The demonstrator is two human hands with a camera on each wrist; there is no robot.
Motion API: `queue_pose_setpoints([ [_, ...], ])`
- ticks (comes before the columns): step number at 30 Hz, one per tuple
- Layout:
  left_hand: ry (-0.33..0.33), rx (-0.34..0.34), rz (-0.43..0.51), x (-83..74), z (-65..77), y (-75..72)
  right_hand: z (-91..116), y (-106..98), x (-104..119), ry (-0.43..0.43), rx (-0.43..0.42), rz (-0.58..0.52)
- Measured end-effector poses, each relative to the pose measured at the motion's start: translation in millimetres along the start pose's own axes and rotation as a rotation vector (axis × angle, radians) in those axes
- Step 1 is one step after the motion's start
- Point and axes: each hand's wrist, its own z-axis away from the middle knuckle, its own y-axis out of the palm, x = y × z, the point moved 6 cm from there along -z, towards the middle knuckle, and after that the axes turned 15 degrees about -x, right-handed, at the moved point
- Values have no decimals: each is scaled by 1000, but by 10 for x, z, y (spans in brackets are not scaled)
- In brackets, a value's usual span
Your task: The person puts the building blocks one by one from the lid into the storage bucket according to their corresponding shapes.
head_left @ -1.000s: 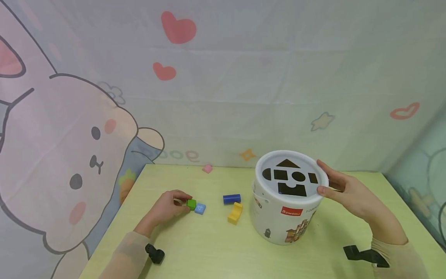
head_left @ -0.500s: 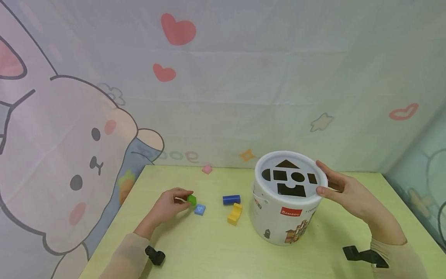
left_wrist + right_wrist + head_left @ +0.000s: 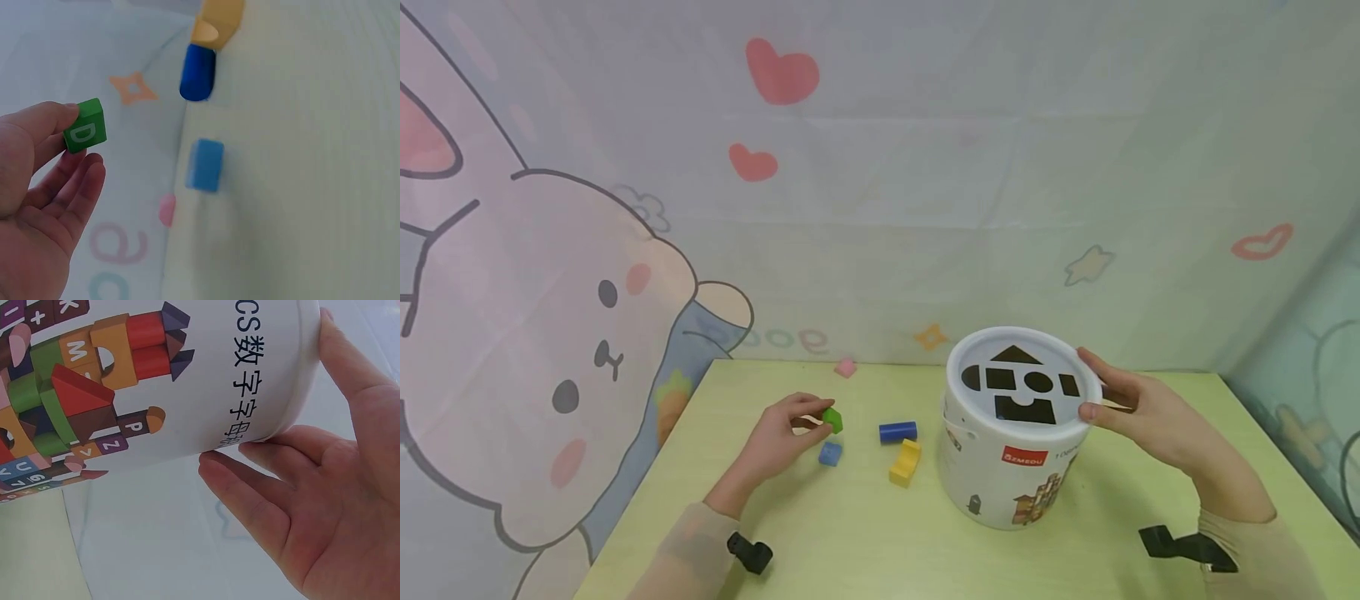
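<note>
Green block [image 3: 832, 420] in the air, and we've got it pinched between thumb and fingers of our left hand [image 3: 782, 433], above the table [image 3: 850, 533] near the light-blue block [image 3: 830, 454]! Our right hand [image 3: 1157, 421], spread wide, touches the white tub [image 3: 985, 475] at its rim, steadying it, we'd judge. Looks like the pick-up stage of posting blocks. Next, we reckon, calls for carrying it over the blue cylinder [image 3: 898, 432] to the lid [image 3: 957, 375] and squaring it to the four-sided hole [image 3: 1000, 379].
</note>
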Motion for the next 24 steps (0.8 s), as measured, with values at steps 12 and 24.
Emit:
queue_pose_setpoints([
  [12, 93, -91, 122, -783, -120, 195, -83, -109, 102, -52, 126, 8],
  [24, 220, -135, 263, -1442, -222, 446, -179, -153, 257, -47, 166, 176],
])
